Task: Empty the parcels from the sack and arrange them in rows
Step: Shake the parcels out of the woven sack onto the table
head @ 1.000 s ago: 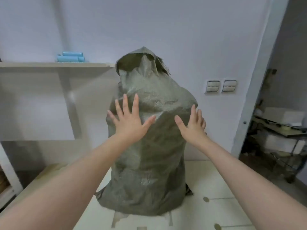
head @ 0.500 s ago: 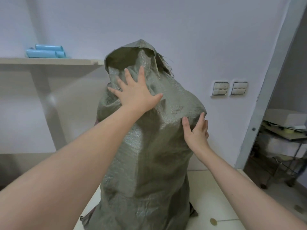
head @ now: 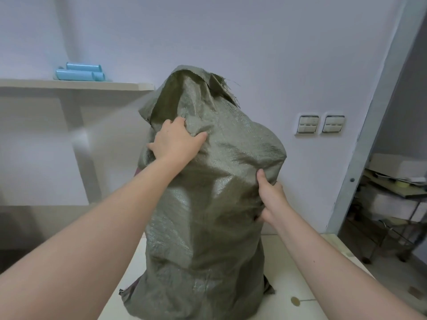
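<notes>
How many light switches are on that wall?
2. One switch is right of the sack; the other switch sits beside it, nearer the door frame. The sack may hide more.
</notes>
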